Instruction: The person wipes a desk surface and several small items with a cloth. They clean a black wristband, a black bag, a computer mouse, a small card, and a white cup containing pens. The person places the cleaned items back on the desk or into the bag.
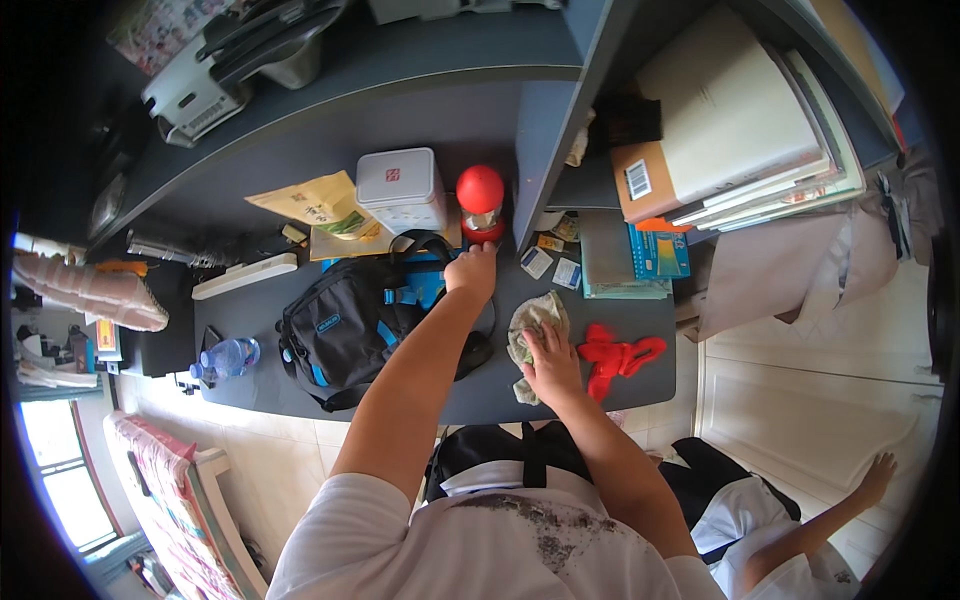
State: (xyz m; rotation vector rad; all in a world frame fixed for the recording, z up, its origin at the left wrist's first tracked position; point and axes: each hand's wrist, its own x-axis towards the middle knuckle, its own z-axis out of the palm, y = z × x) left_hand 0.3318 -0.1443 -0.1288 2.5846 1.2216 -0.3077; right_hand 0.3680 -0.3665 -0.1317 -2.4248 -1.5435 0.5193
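My right hand [555, 364] lies over a crumpled greenish-grey cloth [541, 319] on the dark desk [480, 397], its fingers spread across the fabric. Reaching farther back, my left hand [472, 271] is at the foot of a red round-topped container [480, 191] with a clear middle. Its fingertips are partly hidden, so whether they grip anything cannot be told. Beneath my left forearm sits a black backpack [337, 315] with blue trim. A bright red cloth item [619, 358] is bunched to the right of my right hand.
Behind the backpack stand a white tin [400, 187] and a yellow pouch [322, 202]. Plastic bottles [229, 358] lie at the desk's left. Small packets [536, 262], a blue box [660, 251] and stacked books [731, 142] are at right. Another person's arm [825, 517] shows lower right.
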